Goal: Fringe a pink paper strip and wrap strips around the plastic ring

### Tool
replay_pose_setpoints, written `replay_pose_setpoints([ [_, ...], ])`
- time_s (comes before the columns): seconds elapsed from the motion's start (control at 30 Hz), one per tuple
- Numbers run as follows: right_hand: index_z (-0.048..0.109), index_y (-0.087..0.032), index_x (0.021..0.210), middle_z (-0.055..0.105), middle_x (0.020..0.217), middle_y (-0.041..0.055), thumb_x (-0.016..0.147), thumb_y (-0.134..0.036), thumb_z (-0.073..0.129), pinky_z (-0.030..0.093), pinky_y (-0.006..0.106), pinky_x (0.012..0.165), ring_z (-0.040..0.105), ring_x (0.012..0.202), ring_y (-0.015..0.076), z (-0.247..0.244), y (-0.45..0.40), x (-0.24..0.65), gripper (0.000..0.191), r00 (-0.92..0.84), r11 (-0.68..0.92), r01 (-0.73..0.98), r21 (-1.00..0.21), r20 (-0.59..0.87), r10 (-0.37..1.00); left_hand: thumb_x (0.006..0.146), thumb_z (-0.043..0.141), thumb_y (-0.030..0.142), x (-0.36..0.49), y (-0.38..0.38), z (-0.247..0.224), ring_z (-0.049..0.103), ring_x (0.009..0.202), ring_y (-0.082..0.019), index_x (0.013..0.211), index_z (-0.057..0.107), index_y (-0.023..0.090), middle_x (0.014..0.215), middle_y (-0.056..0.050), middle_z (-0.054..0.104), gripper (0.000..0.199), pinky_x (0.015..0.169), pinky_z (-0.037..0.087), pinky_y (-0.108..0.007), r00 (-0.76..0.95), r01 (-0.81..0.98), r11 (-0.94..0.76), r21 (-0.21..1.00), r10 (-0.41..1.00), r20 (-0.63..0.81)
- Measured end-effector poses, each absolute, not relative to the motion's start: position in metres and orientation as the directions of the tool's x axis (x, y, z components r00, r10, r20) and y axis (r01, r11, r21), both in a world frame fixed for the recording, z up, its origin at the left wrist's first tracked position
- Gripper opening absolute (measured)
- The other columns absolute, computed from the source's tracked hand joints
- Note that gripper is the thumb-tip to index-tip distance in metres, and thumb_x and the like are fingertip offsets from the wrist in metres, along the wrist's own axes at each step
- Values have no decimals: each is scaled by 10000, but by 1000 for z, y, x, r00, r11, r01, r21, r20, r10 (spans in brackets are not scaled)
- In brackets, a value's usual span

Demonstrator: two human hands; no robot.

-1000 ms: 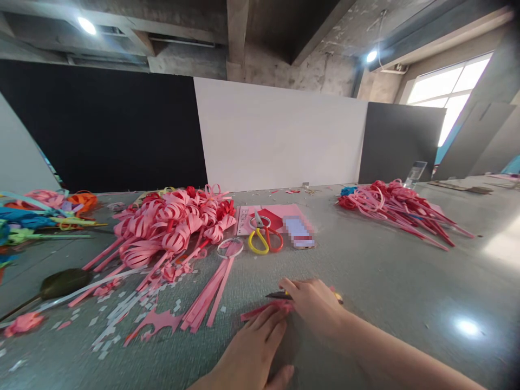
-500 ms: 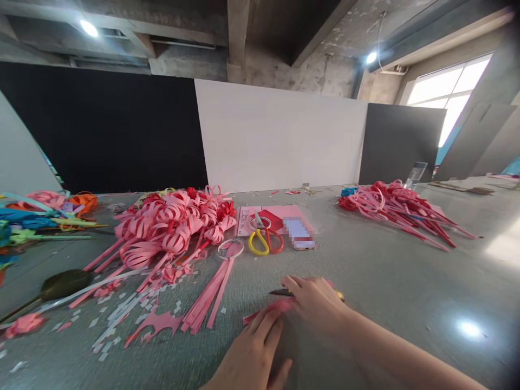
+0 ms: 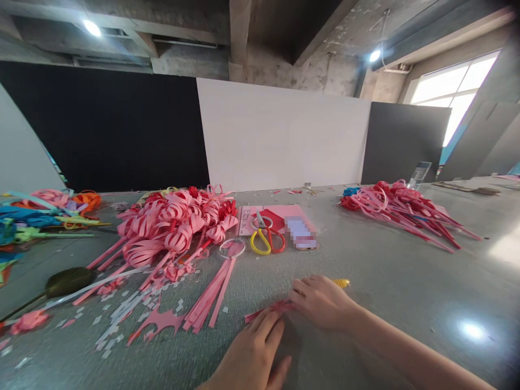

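My left hand point(image 3: 254, 346) lies palm down on the near table, its fingers pressing on a narrow bundle of pink paper strips point(image 3: 254, 315). Just to its right, my right hand point(image 3: 323, 300) is closed, fingertips touching the other end of the strips. From behind the right hand sticks out the yellow handle end of a knife point(image 3: 342, 283); its dark pointed blade is hidden by the hand. How the fingers hold the knife is hidden too.
Scissors point(image 3: 262, 241) with yellow and red handles lie by a phone point(image 3: 301, 234) and pink sheets. A white ring point(image 3: 221, 254) holds pink strips. Curled pink paper flowers point(image 3: 174, 222) and paper scraps lie left, more pink strips point(image 3: 390, 200) right. A white panel point(image 3: 284, 135) stands behind.
My right hand has shifted slightly right, and the knife has turned with it. Its blade, seen earlier left of the fingers, is now hidden. My left hand stays put.
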State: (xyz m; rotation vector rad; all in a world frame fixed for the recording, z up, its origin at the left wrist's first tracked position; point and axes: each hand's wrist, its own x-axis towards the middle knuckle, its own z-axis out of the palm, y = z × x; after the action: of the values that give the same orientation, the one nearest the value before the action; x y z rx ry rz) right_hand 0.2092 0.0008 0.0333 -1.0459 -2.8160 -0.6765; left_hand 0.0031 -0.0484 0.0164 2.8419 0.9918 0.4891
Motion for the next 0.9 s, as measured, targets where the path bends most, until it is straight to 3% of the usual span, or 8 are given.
replay_pose_setpoints([
  [0.57, 502, -191, 781, 565, 741, 7, 801, -156, 429, 336, 256, 516, 528, 607, 140, 35, 1, 206, 83, -772, 701, 626, 343, 146, 619, 799, 444, 240, 4, -49, 14, 411, 1140, -239, 1222, 385, 145, 1235, -121, 457, 437, 919, 403, -365, 718, 589, -777, 222, 629, 297],
  [0.77, 522, -194, 774, 555, 913, 62, 857, -253, 358, 339, 251, 467, 516, 517, 112, 39, 0, 205, 193, -739, 651, 658, 377, 160, 655, 794, 452, 251, 5, -49, 11, 401, 1147, -249, 1226, 379, 143, 1250, -126, 440, 451, 913, 407, -378, 707, 605, -768, 212, 640, 300],
  [0.9, 525, -191, 783, 546, 925, 77, 864, -271, 347, 332, 248, 444, 523, 498, 115, 40, -1, 205, 211, -735, 641, 659, 394, 156, 660, 789, 456, 256, 6, -50, 12, 386, 1157, -254, 1222, 386, 123, 1255, -138, 432, 459, 921, 398, -376, 705, 625, -754, 201, 656, 271],
])
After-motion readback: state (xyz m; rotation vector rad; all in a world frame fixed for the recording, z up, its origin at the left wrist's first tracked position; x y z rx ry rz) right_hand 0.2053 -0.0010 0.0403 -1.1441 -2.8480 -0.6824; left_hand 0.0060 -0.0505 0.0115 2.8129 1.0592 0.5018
